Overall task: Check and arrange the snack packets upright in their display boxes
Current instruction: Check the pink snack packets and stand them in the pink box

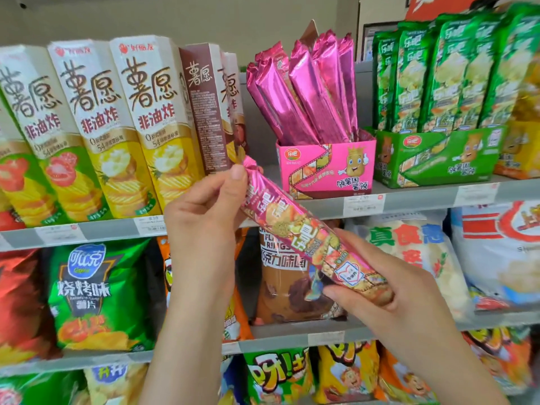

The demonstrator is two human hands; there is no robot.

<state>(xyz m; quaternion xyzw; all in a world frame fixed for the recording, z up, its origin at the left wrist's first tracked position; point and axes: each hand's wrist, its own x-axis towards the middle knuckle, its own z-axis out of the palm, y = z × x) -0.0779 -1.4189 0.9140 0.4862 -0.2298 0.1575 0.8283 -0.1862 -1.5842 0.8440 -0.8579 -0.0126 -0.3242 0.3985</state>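
**Pink packet (309, 238) out for a check, box yet to be straightened**

Just right of the tall cartons (96, 121), the left hand (204, 211) pinches the packet's crimped top between thumb and fingers. The packet is held in front of the shelves, below its pink display box (327, 168). Its long axis slants from upper left down to lower right, printed face to the camera. The right hand (388, 285) curls its fingers round the lower end. In the box, the other pink packets (304, 95) lean and fan apart, so that work looks unfinished. Farther right, green packets (438, 74) stand upright in the green box (438, 159), seemingly done.
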